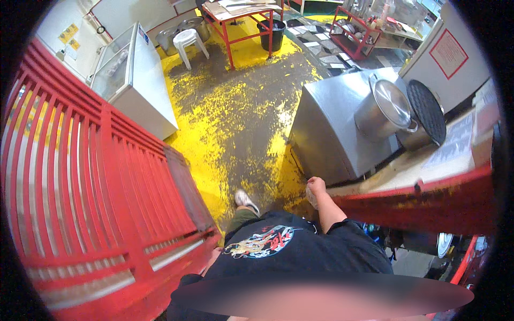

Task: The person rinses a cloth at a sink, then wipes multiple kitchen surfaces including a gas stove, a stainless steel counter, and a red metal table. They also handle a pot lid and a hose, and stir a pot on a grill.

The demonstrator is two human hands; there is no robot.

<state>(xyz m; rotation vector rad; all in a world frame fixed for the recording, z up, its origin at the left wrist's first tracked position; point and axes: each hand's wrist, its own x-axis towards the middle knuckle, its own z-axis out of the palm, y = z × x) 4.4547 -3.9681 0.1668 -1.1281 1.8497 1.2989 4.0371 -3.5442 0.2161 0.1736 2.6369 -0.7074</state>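
Note:
My right hand (316, 185) hangs beside the red-edged counter, its fingers closed on a clear plastic bag (311, 198). Just beyond it stands a stainless steel cabinet (325, 140). A lidded steel stockpot (379, 108) rests by the cabinet's top, next to a second pot under a dark ribbed lid (426, 112). Low at my other side, my left hand (216, 252) shows only in part near the bottom of the red slatted gate (116, 180); its fingers are hidden, and whether it touches the gate cannot be told.
Worn yellow flooring (241, 120) runs ahead. At left is a glass-topped chest freezer (148, 88). Farther off stand a white plastic stool (188, 40), a red-framed table (241, 12), a black bin (273, 36) and a red cart (353, 36). The red counter edge (417, 196) borders my right.

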